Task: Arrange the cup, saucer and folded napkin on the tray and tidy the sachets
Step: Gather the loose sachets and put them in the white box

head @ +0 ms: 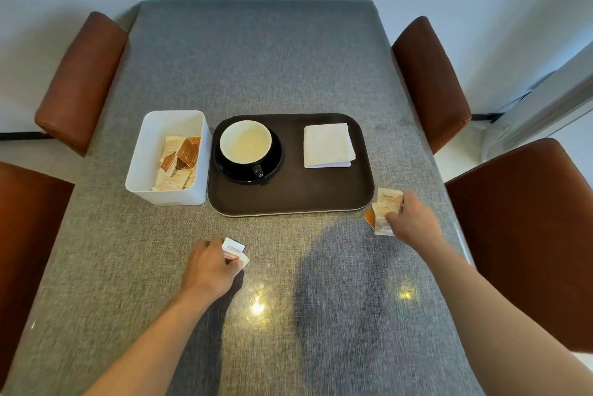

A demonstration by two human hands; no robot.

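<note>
Nearest the table's front edge, the left hand (210, 270) curled around two or so pale paper sachets (235, 251). By the right edge the right hand (409, 219) gripped a fan of about four more sachets (383, 208), just off the front right corner of the brown rounded plastic tray (288, 196). Best to square each bunch, then drop it flat into the one white rectangular plastic box (167, 193), left of the tray. On the tray stood one black cup (246, 145) on one black saucer (276, 161), and one white folded napkin (328, 145).
</note>
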